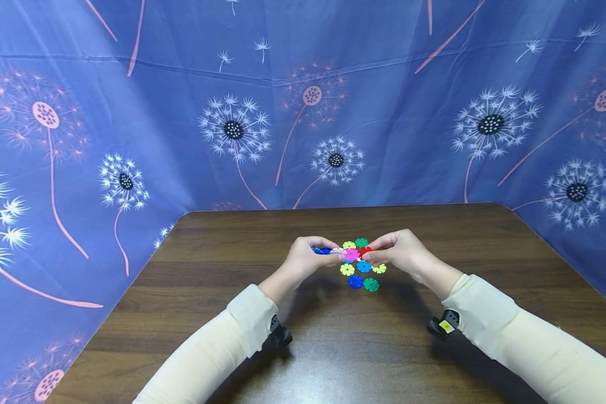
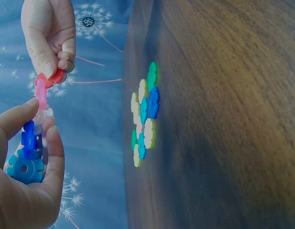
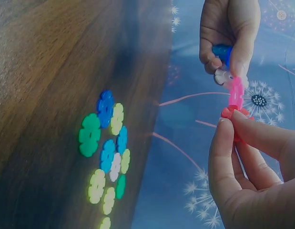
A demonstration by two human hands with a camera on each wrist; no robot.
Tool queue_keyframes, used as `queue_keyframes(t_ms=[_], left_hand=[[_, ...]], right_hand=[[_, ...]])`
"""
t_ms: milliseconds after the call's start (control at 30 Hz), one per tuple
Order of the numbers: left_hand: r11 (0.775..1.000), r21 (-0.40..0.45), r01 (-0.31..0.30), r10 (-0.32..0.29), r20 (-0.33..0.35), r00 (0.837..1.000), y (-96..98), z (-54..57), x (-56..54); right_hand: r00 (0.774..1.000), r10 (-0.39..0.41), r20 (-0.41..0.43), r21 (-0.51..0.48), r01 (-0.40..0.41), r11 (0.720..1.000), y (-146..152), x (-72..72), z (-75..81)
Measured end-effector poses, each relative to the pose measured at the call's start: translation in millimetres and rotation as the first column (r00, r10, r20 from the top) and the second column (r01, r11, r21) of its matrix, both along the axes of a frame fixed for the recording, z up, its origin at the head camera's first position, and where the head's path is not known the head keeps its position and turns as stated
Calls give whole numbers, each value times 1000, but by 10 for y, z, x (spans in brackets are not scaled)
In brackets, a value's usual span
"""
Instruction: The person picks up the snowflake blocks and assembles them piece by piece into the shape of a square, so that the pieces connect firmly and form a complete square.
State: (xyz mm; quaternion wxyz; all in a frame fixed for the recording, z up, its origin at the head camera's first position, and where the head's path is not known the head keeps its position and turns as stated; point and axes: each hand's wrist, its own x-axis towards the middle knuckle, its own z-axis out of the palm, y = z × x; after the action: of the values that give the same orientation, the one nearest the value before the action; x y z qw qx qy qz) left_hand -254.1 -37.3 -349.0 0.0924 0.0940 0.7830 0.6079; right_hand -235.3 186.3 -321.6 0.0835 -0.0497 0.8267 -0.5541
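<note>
Above the table, my left hand (image 1: 302, 255) holds a row of joined plastic snowflake discs. A light blue disc (image 2: 16, 169) and a dark blue disc (image 2: 29, 138) lie within its palm. A white disc (image 3: 223, 76) sits near its fingertips, linked to a pink disc (image 3: 237, 90). Between the thumb and fingers of my right hand (image 1: 406, 255) is a red disc (image 3: 228, 112), pinched right at the pink disc's edge. Part of the red disc is hidden by the fingertips.
Several loose discs lie flat on the brown wooden table (image 1: 207, 336) below the hands, among them a green disc (image 1: 371, 284), a dark blue disc (image 1: 356, 281) and a yellow disc (image 1: 347, 270). Behind the table hangs a blue dandelion-print cloth (image 1: 404, 146).
</note>
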Motion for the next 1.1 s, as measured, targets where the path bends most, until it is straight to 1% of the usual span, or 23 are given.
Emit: queue_keyframes(t_ms=[100, 300, 567, 667, 867, 1033, 1067, 1100], left_hand=[[1000, -3, 5, -5, 5, 1000, -2, 3, -4], [999, 22, 29, -29, 21, 999, 2, 18, -5], [998, 25, 58, -58, 5, 998, 2, 61, 5], [998, 28, 57, -57, 2, 998, 2, 73, 0], [996, 43, 79, -80, 11, 997, -19, 44, -9], [994, 14, 106, -107, 3, 994, -41, 15, -18], [994, 2, 113, -113, 1, 994, -44, 39, 3], [993, -4, 121, -121, 3, 993, -48, 33, 0]], right_hand=[[1000, 6, -20, 23, -5, 1000, -11, 5, 4], [999, 14, -42, 42, -12, 999, -22, 21, 25], [998, 22, -58, 98, -16, 995, -61, 21, 55], [998, 14, -61, 94, -9, 996, -68, 15, 67], [998, 44, -50, 77, -40, 996, -79, -1, 80], [997, 54, -51, 87, -49, 995, -66, -19, 81], [997, 55, -51, 85, -50, 995, -63, -21, 84], [997, 57, -50, 81, -53, 995, -61, -23, 87]])
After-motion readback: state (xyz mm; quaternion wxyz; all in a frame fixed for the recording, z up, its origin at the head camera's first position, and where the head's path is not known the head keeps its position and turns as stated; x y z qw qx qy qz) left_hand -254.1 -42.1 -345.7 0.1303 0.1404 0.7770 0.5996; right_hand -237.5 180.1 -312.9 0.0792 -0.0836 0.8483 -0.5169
